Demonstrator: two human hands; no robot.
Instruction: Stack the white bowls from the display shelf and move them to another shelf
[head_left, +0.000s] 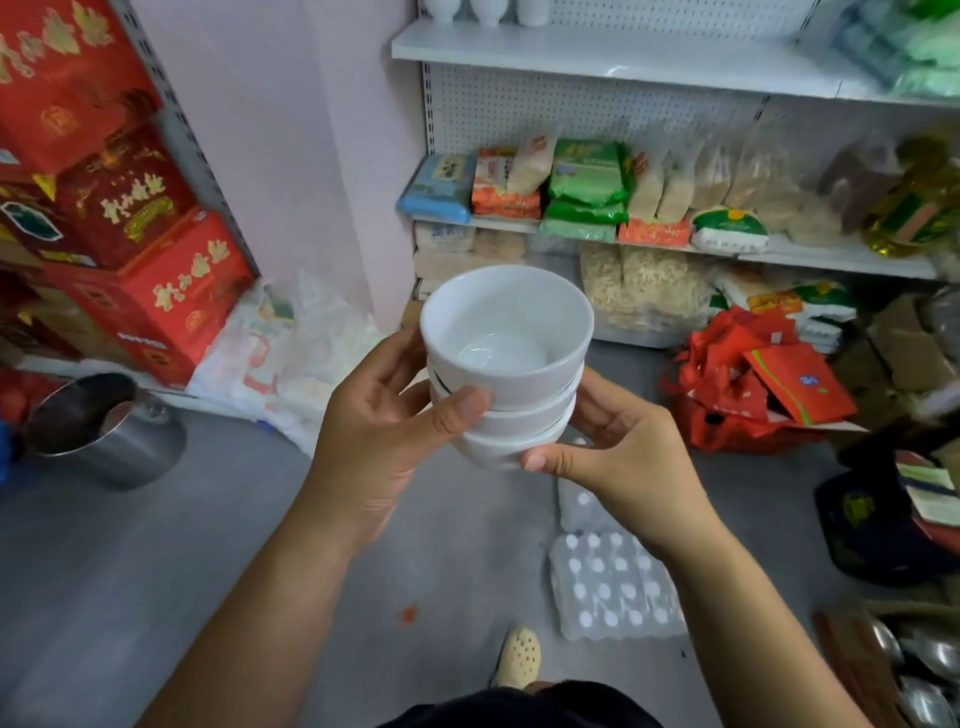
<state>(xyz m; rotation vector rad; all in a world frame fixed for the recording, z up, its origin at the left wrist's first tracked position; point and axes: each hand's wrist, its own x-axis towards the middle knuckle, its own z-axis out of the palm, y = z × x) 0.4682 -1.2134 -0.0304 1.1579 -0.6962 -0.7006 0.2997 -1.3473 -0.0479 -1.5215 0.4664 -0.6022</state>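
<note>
A stack of three white bowls (506, 364) is carried in mid-air in front of the person, above the grey floor (156, 571) and not resting on any shelf. The left hand (384, 431) wraps the near left side, thumb pressed across the middle bowl's wall and fingers curled behind. The right hand (608, 447) cups the lower right side, thumb laid along the bottom bowl's rim, fingers curled round the far side. The bowls are nested but sit slightly askew, with a dark gap showing on the left between the top and second bowl. The step in hand looks like the carry to the new shelf. To do it well, keep the support under the bottom bowl rather than squeezing the walls, hold the stack level so the glazed bowls do not slide, and settle the top bowl fully before setting down. The white shelf board (571, 52) above the packaged dry goods (587, 187) has bare space, though which shelf is meant cannot be told. A shrink-wrapped pack of bottles (613, 587) lies on the floor just ahead, so watch the footing.
</note>
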